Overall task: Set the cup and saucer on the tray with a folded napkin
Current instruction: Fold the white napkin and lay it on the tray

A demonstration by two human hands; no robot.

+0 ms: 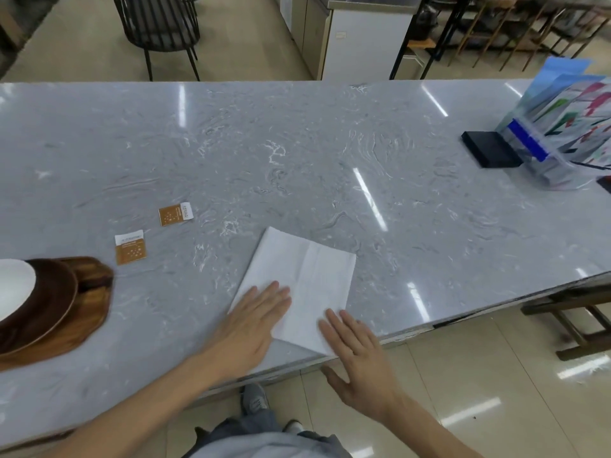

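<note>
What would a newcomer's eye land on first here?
Both hands pressing flat on the white napkin near the marble counter's front edge: left hand, right hand. Then the wooden tray at far left with a dark saucer, and two brown packets behind it.

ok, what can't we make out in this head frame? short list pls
- Cup: cut by the left edge of the head view; only a white curve shows, so no handle or contents.
- Saucer and wooden tray: also cropped at the left edge.
- Sachets: print too small to read.
- Napkin: near corners covered by the left hand and right hand.
- Brochure rack: blurred, cropped at the right.
</note>
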